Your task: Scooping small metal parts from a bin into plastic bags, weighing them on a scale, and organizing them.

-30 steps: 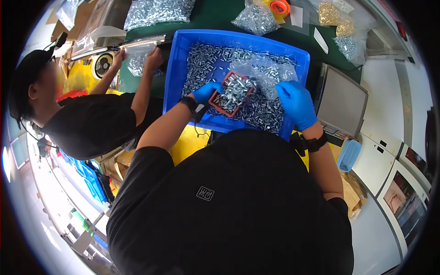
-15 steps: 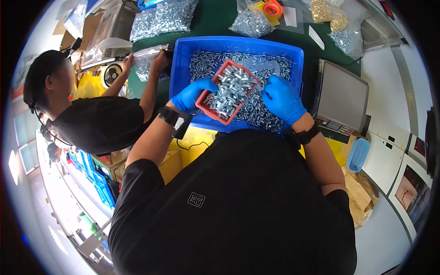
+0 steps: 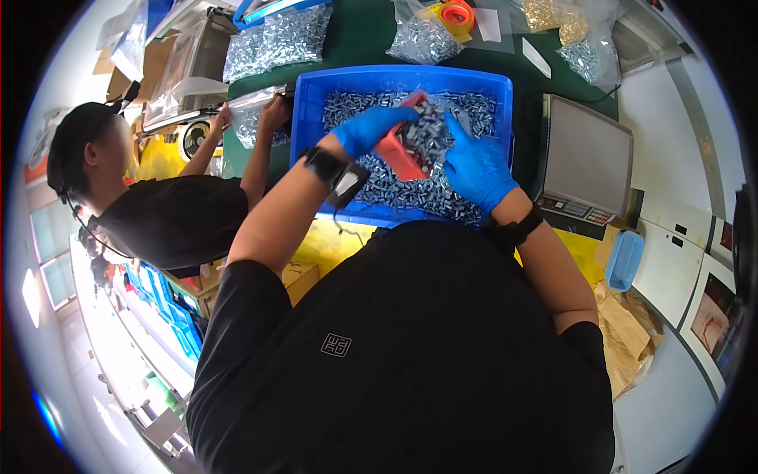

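Note:
My left hand [image 3: 371, 130], in a blue glove, grips a small red plastic box [image 3: 400, 156] over the large blue bin [image 3: 303, 118]. The box is tipped to the right, and small silvery metal cylinders [image 3: 426, 133] spill at its open side, blurred by motion. Close against that side is my gloved right hand [image 3: 480, 170], its fingers closed at the edge of a clear plastic bag [image 3: 478, 118]. The bag's mouth is partly hidden by the hand and box. Many more of the same cylinders [image 3: 410, 196] cover the bin's floor.
Right of the bin stands a weighing scale [image 3: 588, 154]. Filled clear bags [image 3: 296, 35] and an orange tape roll [image 3: 456, 12] lie along the back of the green table [image 3: 355, 47]. At left, a co-worker [image 3: 174, 213] handles another bag [image 3: 249, 118]. A light-blue tray [image 3: 624, 261] sits lower right.
My left hand has moved right and up and tipped the red box over toward my right hand. The right hand now reaches up beside the box's open side.

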The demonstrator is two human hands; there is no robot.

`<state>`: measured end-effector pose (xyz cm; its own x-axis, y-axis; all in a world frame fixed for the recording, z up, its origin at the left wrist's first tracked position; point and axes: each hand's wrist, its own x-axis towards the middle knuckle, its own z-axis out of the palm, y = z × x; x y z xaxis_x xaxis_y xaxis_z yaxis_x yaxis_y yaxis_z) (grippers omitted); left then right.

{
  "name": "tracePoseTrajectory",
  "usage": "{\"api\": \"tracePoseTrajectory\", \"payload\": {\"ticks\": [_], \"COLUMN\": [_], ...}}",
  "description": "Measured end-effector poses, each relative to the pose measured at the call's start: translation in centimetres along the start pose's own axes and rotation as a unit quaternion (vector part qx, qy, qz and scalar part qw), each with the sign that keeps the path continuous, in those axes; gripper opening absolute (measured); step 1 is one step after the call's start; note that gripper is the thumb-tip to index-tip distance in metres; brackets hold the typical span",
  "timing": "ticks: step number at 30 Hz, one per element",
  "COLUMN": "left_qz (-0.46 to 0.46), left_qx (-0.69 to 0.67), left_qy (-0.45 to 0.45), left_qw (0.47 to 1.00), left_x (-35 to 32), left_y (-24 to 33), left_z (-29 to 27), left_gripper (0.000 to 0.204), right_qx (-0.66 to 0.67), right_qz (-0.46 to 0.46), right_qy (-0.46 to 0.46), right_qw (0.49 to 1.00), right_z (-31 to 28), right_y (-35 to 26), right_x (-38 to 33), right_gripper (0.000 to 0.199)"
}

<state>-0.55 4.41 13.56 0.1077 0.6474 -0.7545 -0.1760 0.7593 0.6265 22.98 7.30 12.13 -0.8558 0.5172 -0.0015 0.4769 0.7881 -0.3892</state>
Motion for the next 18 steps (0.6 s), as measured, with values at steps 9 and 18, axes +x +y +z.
{"api": "tracePoseTrajectory", "payload": {"ticks": [9,18], "left_qz": [0.183,0.37], "left_qx": [0.742,0.723], "left_qy": [0.111,0.244], "left_qw": [0.636,0.531], "left_x": [1.0,-2.8], "left_y": [6.2,0.8], "left_z": [5.7,3.3], "left_gripper": [0.053,0.064], "right_qx": [0.031,0.148], "right_qz": [-0.02,-0.024], "right_qy": [0.053,0.095], "right_qw": [0.998,0.984], "right_z": [2.6,1.1], "right_y": [0.2,0.8], "right_x": [0.1,0.7], "right_gripper": [0.012,0.013]}}
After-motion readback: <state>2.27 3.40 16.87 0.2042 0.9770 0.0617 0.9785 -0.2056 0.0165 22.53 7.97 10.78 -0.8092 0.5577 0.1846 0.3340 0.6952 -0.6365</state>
